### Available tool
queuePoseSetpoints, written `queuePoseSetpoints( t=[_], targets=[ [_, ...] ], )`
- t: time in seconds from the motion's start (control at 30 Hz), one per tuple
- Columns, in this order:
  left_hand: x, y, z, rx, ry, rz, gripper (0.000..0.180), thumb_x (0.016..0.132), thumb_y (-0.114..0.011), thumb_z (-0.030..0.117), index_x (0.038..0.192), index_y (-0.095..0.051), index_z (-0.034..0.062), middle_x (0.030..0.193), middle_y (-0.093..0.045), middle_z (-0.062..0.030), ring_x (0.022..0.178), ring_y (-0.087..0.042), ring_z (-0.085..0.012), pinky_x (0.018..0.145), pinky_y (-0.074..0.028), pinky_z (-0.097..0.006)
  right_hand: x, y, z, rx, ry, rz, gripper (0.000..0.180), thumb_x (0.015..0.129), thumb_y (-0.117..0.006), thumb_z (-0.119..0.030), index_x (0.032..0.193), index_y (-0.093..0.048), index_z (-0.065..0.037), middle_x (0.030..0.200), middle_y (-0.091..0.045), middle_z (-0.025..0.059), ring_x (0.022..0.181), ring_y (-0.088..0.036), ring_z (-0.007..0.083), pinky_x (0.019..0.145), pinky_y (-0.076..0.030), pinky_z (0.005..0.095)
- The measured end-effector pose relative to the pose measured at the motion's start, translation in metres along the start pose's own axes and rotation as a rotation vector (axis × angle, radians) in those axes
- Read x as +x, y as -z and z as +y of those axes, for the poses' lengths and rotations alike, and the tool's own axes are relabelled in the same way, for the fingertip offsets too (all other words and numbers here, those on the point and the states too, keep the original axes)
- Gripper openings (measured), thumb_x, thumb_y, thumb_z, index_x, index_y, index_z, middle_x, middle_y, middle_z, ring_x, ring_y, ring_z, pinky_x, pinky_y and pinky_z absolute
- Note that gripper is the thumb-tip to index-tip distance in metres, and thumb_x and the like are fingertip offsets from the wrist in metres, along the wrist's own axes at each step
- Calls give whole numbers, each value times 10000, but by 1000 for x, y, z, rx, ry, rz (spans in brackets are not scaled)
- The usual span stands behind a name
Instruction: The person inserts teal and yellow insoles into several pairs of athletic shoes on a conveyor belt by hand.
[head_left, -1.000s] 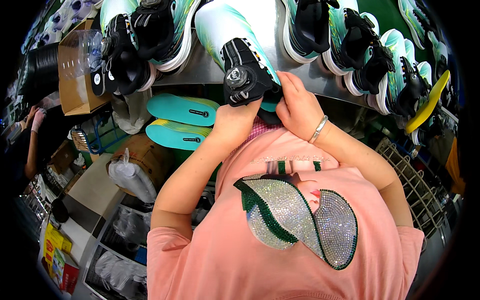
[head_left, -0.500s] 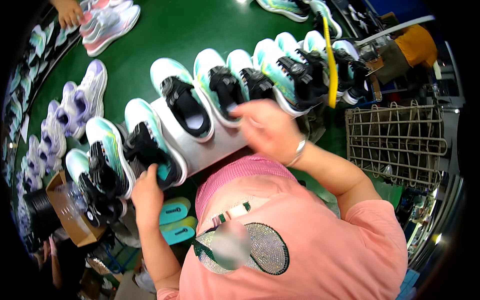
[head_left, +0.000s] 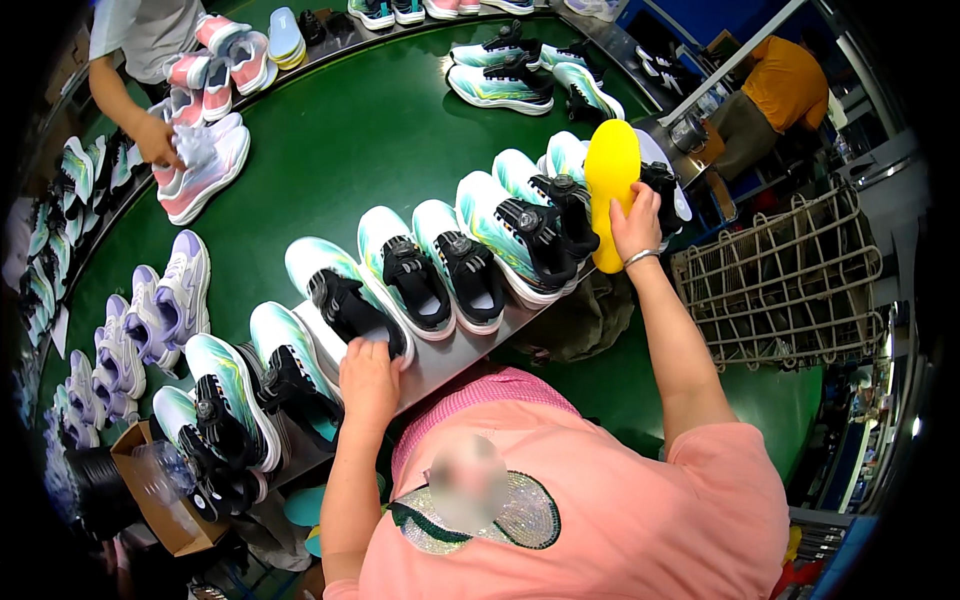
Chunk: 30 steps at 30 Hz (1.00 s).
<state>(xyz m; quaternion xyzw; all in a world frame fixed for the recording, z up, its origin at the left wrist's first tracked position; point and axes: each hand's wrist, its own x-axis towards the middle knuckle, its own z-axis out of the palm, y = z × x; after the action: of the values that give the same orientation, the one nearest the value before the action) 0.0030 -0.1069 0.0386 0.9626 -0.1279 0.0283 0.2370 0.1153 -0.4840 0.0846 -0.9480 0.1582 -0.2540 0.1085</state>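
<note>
In the head view, the only one, my right hand (head_left: 637,228) grips a yellow insole (head_left: 608,165), fingers closed on its edge near the right end of a row of teal shoes (head_left: 487,205). The insole is upright and outside any shoe, in front of the last pairs. My left hand (head_left: 368,388) touches the heel of a teal shoe (head_left: 325,262) near the middle of the row, fingers bent over its rim; I cannot tell whether they pinch it.

As for progress, I judge the work partway. Several shoes in the row show pale patches inside, but I cannot tell which are finished. A pair of turquoise insoles (head_left: 303,507) lies low on the near left, not in any shoe.

The row stands along a metal ledge (head_left: 448,368) at the near edge of a wide green table (head_left: 300,160). Lilac shoes (head_left: 182,285) line the left; more teal shoes stand at the far right. At far left, a co-worker's hand (head_left: 158,143) is at a pink shoe (head_left: 212,178). An open carton (head_left: 185,535) sits near left, a wire rack (head_left: 780,285) at right, and beyond it a person in orange (head_left: 790,85) bends over.
</note>
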Motion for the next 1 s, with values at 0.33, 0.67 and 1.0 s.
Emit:
queuePoseSetpoints(
  t=[0.33,0.67,1.0],
  targets=[
    [-28,14,29,-175,25,157,349,671,-641,154,963,-504,21,944,-534,-135,887,-491,-306,756,-397,-368,12,13,-16,168,174,44,139,759,-520,-177,811,-545,-51,759,-579,123,712,-556,293,618,-442,375],
    [-32,16,28,-392,112,185,200,725,-592,113,890,-547,10,829,-559,-116,744,-543,-244,664,-423,-311,-5,-43,14,97,133,-99,369,731,-578,-226,1034,-440,-66,1000,-486,168,895,-493,353,728,-425,407],
    [-21,43,46,-1222,250,-91,499,761,-590,134,1200,-374,36,1084,-516,-90,1024,-459,-157,859,-356,-298,-38,101,-109,291,502,59,86,660,-575,-36,707,-506,-16,686,-510,104,582,-500,260,524,-410,338]
  ],
)
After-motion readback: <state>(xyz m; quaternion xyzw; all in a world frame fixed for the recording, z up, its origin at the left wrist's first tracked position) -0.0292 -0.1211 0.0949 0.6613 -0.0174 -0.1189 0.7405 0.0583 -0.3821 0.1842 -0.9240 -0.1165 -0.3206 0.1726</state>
